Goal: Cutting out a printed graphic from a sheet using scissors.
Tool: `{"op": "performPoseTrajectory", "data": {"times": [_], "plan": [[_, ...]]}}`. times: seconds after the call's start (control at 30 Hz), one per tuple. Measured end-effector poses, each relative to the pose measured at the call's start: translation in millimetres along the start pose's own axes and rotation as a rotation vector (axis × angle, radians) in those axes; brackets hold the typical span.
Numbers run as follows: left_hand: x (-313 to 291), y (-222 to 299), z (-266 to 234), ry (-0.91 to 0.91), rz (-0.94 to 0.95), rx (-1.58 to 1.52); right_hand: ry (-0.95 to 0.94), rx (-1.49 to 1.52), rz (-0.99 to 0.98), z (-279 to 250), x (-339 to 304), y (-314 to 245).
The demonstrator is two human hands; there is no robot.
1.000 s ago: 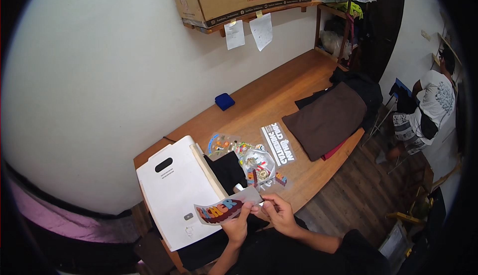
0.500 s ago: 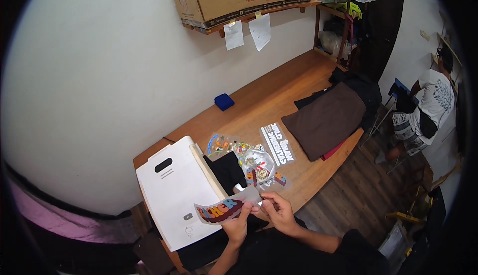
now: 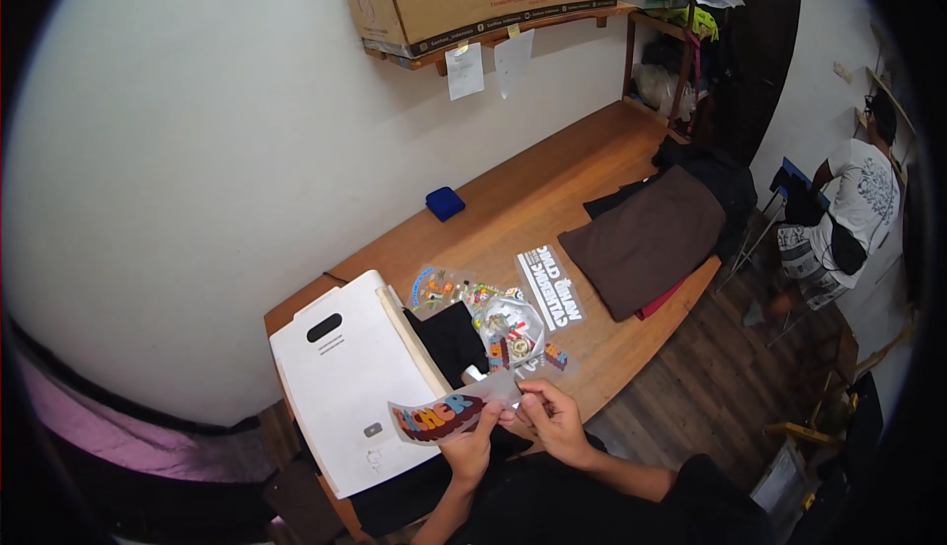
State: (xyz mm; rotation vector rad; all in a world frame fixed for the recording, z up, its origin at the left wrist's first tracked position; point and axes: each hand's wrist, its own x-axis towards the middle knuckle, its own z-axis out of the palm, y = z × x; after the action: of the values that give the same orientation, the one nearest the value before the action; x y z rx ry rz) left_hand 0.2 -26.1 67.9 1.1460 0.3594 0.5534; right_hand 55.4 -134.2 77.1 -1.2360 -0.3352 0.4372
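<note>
A clear transfer film (image 3: pixel 434 419) with curved, colourful lettering is held over the right edge of a white heat press (image 3: pixel 355 387). My left hand (image 3: pixel 472 449) grips its lower edge, thumb on top. Close beside it, my right hand (image 3: pixel 550 425) is closed in a pinch at the film's right end; a small bright bit shows by the thumb, too small to name. Just beyond the hands lie a black cloth (image 3: pixel 449 336), a clear plastic bag (image 3: pixel 513 326) and several printed film pieces. A white-lettered film sheet (image 3: pixel 549 289) lies to their right.
A brown folded garment (image 3: pixel 646 239) lies on dark cloth at the table's (image 3: pixel 577 165) right. A small blue box (image 3: pixel 445 203) sits near the wall. Above, a shelf carries a cardboard box (image 3: pixel 513 2). Another person (image 3: pixel 858 200) is at the far right.
The film has shifted slightly and its lettered end bends a little differently. Both hands stay in nearly the same place, still holding it.
</note>
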Motion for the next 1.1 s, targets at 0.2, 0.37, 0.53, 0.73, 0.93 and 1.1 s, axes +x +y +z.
{"op": "performPoseTrajectory", "data": {"times": [0.2, 0.37, 0.53, 0.73, 0.93, 1.1], "plan": [[0.8, 2.9, 1.9, -0.002, 0.0, -0.002, 0.013, 0.017, 0.013, 2.4, 1.0, -5.8], [1.2, 1.8, -0.2, -0.012, -0.01, 0.028, 0.015, 0.022, 0.006, 3.6, 2.2, -7.8], [1.2, 5.1, 3.5, 0.004, -0.023, 0.024, 0.025, 0.029, 0.011, 3.5, 3.0, -7.0], [1.1, 7.1, 8.0, 0.025, -0.04, 0.0, 0.048, 0.076, 0.026, 4.1, 4.0, -5.7], [1.5, 6.5, 8.9, 0.037, -0.055, 0.001, 0.028, 0.048, -0.027, 3.3, 4.9, -2.6], [1.1, 8.4, 8.6, 0.024, -0.028, -0.023, 0.018, 0.172, 0.075, -1.5, 8.9, -5.0]]}}
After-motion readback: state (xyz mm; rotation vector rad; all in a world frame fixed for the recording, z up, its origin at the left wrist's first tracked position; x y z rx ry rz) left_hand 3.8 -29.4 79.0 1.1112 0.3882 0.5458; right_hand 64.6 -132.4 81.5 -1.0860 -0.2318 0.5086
